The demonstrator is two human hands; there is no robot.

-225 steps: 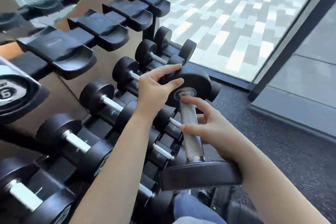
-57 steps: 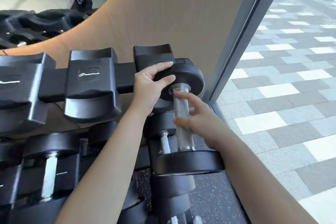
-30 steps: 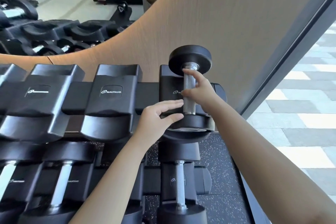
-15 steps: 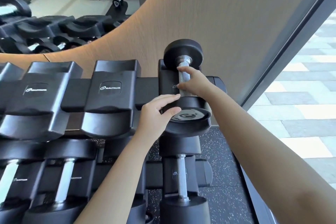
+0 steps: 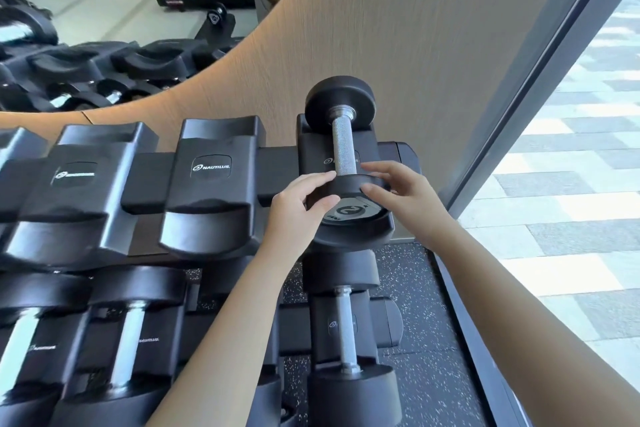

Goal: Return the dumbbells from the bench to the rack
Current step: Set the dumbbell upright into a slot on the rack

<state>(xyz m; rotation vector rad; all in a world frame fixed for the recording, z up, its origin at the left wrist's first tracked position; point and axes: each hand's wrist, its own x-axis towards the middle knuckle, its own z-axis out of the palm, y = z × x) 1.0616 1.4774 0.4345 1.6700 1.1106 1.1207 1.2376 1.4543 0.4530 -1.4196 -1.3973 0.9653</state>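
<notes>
A small black dumbbell [image 5: 343, 146] with a knurled steel handle lies in the rightmost saddle [image 5: 353, 236] of the rack's top tier, one head at the back, the near head marked 2 at the front. My left hand [image 5: 298, 208] holds the near head from the left, thumb and fingers curled round its rim. My right hand [image 5: 398, 191] touches the same head from the right with loosely bent fingers, thumb on its front face.
Two empty saddles [image 5: 211, 191] stand to the left on the top tier. The lower tier holds several dumbbells [image 5: 346, 340]. A curved wooden wall [image 5: 398, 28] rises behind the rack, with a mirror at left. A glass wall [image 5: 571, 149] runs along the right.
My right hand has left the handle and come down to the near head. The dumbbell has settled into the saddle. My left hand stays on the near head.
</notes>
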